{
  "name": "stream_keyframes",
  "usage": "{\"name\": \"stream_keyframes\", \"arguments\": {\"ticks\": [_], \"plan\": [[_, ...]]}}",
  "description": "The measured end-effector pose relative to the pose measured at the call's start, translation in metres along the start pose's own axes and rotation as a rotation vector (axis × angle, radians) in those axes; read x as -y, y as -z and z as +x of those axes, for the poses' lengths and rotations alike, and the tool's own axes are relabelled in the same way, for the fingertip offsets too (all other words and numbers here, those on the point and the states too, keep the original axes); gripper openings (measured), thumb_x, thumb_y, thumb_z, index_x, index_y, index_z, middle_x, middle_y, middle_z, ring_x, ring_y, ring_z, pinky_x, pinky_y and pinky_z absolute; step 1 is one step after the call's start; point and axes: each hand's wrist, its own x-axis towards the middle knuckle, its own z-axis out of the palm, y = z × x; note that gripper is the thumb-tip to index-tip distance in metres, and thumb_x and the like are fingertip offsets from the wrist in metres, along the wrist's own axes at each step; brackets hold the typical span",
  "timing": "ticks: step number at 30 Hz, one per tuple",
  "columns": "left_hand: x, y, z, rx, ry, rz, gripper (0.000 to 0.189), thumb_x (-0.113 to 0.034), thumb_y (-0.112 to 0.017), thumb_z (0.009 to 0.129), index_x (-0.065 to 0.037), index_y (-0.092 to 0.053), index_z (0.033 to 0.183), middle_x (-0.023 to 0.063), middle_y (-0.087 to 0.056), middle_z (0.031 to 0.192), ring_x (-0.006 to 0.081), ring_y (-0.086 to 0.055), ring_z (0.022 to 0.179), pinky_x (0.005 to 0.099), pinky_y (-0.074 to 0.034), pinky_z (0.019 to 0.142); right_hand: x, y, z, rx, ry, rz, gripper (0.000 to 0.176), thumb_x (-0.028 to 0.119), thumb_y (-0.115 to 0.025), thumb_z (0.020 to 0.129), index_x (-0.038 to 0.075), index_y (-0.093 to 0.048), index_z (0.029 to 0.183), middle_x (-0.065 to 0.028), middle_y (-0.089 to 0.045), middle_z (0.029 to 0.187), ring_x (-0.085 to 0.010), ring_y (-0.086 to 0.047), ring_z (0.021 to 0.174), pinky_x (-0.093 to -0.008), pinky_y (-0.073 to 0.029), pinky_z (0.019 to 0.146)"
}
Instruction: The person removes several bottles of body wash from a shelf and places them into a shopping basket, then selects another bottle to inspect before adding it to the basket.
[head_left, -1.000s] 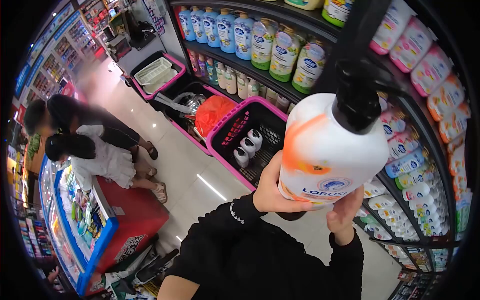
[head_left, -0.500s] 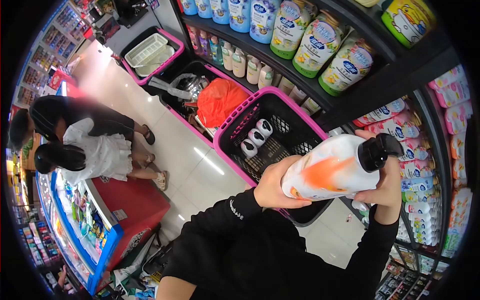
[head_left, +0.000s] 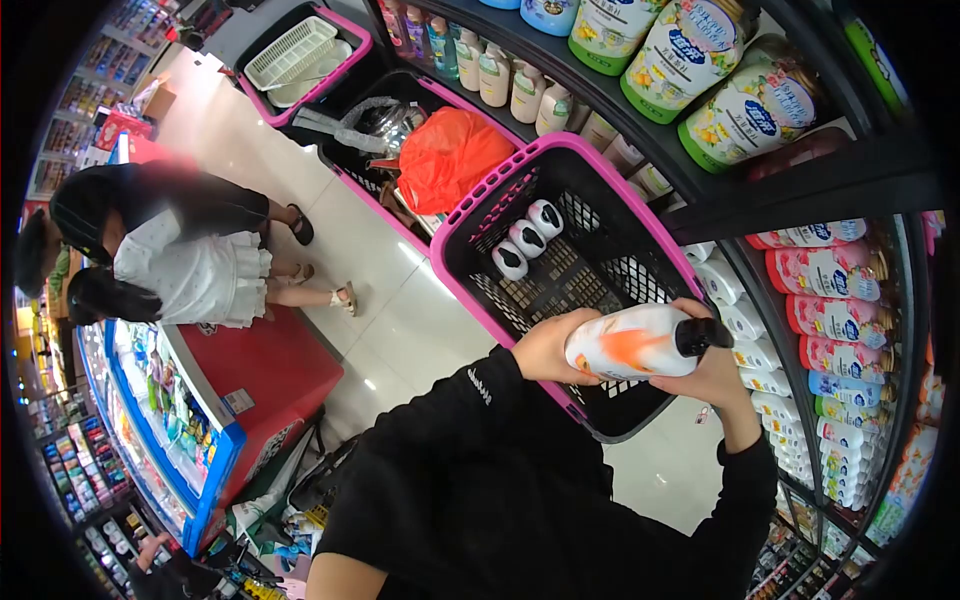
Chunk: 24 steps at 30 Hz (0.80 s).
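A white bottle with an orange pattern and a black pump top (head_left: 632,343) is held between both hands, over the near right part of a black basket with a pink rim (head_left: 465,305). My left hand (head_left: 550,347) grips the bottle's base end. Around its black-topped end my right hand (head_left: 708,375) is closed. Down in the basket, three white bottles with black tops (head_left: 528,238) stand in a row at the far left side.
Behind stand a basket with a red bag (head_left: 452,160) and another with a white tray (head_left: 292,55). Shelves of detergent bottles (head_left: 690,55) line the right. Two people (head_left: 190,260) stand left, by a red and blue freezer (head_left: 275,390).
The bottle has moved down and away from the camera in both hands, lower over the basket. The view has shifted, so the shelves appear larger and further right.
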Motion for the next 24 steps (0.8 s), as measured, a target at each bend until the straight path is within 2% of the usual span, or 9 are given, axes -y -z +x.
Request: {"name": "stream_keyframes", "arguments": {"ticks": [4,9,11,12,15,16,20,23,24], "plan": [[0.040,-0.008,0.015,0.167,0.075,-0.146,0.075,-0.011,-0.078,0.049,-0.003,-0.042,0.114,0.0096,-0.051,0.104,0.0211,-0.050,0.099,0.0309,-0.040,0.086,-0.044,-0.025,-0.005,-0.094,-0.045,0.139,0.075,0.009,-0.077,0.050,0.001,-0.041,0.115,-0.0088,-0.050,0.106,-0.0179,-0.051,0.096,-0.0300,-0.042,0.082],[0.099,-0.033,0.031,0.295,0.102,-0.126,0.075,-0.010,-0.077,0.049,-0.002,-0.041,0.115,0.0115,-0.050,0.107,0.0224,-0.048,0.103,0.0318,-0.038,0.089,-0.095,-0.056,-0.012,-0.184,-0.035,0.023,0.072,0.010,-0.077,0.050,0.002,-0.043,0.113,-0.0105,-0.050,0.105,-0.0212,-0.051,0.097,-0.0310,-0.041,0.083],[0.117,-0.045,0.033,0.210,0.196,0.210,0.075,-0.013,-0.076,0.050,0.000,-0.040,0.115,0.0143,-0.052,0.105,0.0254,-0.051,0.100,0.0322,-0.040,0.087,-0.108,-0.066,-0.009,-0.272,-0.044,-0.055,0.068,0.010,-0.076,0.051,0.002,-0.044,0.111,-0.0106,-0.050,0.103,-0.0229,-0.051,0.097,-0.0314,-0.041,0.083],[0.117,-0.046,0.036,0.241,0.363,0.066,0.069,-0.017,-0.071,0.056,0.002,-0.039,0.114,0.0183,-0.053,0.102,0.0289,-0.053,0.095,0.0326,-0.042,0.083,-0.120,-0.070,-0.006,-0.280,-0.037,-0.082,0.067,0.009,-0.075,0.051,0.003,-0.044,0.110,-0.0114,-0.050,0.102,-0.0246,-0.051,0.095,-0.0317,-0.041,0.082],[0.085,-0.043,0.049,0.289,0.494,-0.020,0.062,-0.019,-0.065,0.063,0.004,-0.038,0.114,0.0215,-0.054,0.100,0.0311,-0.055,0.093,0.0333,-0.044,0.080,-0.153,-0.087,0.000,-0.332,-0.101,0.002,0.065,0.008,-0.074,0.052,0.003,-0.045,0.109,-0.0121,-0.050,0.100,-0.0260,-0.051,0.094,-0.0329,-0.042,0.080],[0.087,-0.050,0.051,0.257,0.588,0.118,0.058,-0.020,-0.059,0.067,0.005,-0.037,0.114,0.0237,-0.053,0.101,0.0322,-0.053,0.096,0.0347,-0.043,0.079,-0.164,-0.090,0.005,-0.310,-0.089,-0.092,0.063,0.007,-0.073,0.052,0.003,-0.045,0.107,-0.0123,-0.050,0.098,-0.0274,-0.052,0.091,-0.0333,-0.042,0.079],[0.161,-0.075,0.046,0.175,0.633,0.085,0.051,-0.017,-0.054,0.071,0.003,-0.038,0.115,0.0238,-0.055,0.096,0.0345,-0.053,0.096,0.0364,-0.042,0.082,-0.209,-0.109,0.025,-0.323,-0.125,-0.073,0.059,0.006,-0.071,0.053,0.003,-0.045,0.106,-0.0120,-0.050,0.095,-0.0275,-0.052,0.090,-0.0332,-0.042,0.078],[0.193,-0.078,0.051,0.227,0.741,0.115,0.043,-0.016,-0.054,0.071,0.002,-0.045,0.109,0.0206,-0.058,0.091,0.0307,-0.057,0.089,0.0363,-0.046,0.073,-0.243,-0.124,0.042,-0.380,-0.110,-0.021,0.057,0.005,-0.070,0.055,0.002,-0.045,0.106,-0.0128,-0.050,0.095,-0.0269,-0.052,0.089,-0.0328,-0.042,0.078],[0.202,-0.078,0.055,0.193,0.923,-0.071,0.039,-0.015,-0.054,0.072,0.003,-0.048,0.105,0.0180,-0.058,0.089,0.0270,-0.059,0.083,0.0348,-0.047,0.067,-0.254,-0.129,0.048,-0.380,-0.129,-0.017,0.057,0.005,-0.070,0.055,0.002,-0.045,0.106,-0.0132,-0.049,0.095,-0.0272,-0.052,0.090,-0.0332,-0.042,0.077]]}}
